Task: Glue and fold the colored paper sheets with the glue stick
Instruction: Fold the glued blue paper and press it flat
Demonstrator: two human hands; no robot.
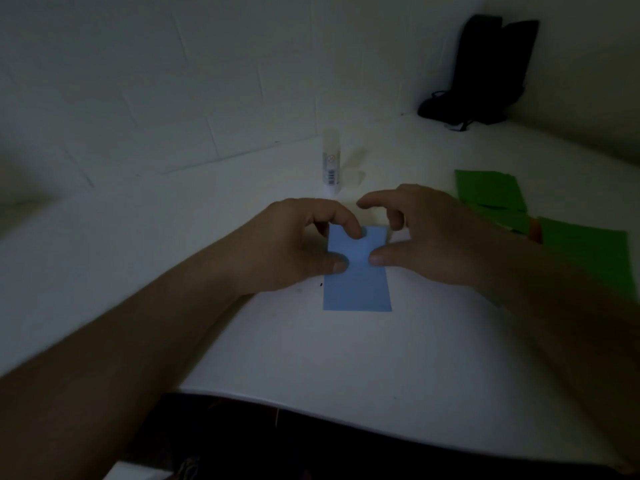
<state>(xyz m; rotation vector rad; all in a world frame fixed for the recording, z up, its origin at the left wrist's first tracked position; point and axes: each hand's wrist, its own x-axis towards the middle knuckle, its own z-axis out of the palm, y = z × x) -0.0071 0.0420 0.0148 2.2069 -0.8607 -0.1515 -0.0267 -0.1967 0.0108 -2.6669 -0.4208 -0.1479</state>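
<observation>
Blue paper [358, 282] lies flat on the white table [311, 348], its far end under both sets of fingertips. Left hand [294, 244]: fingers curled, index tip and thumb pressing the sheet's far-left part; whether it's a true pinch I can't tell. Right hand [426, 233]: thumb presses the sheet's right edge, other fingers loosely bent above it, holding nothing I can make out. Looks thin, light, floppy, prob. creases easily and slides on the smooth top, so pin w/ one thumb and lift by a far corner. Glue stick [331, 162] stands upright just beyond the fingertips; green sheets [585, 251] lie right of the right hand.
</observation>
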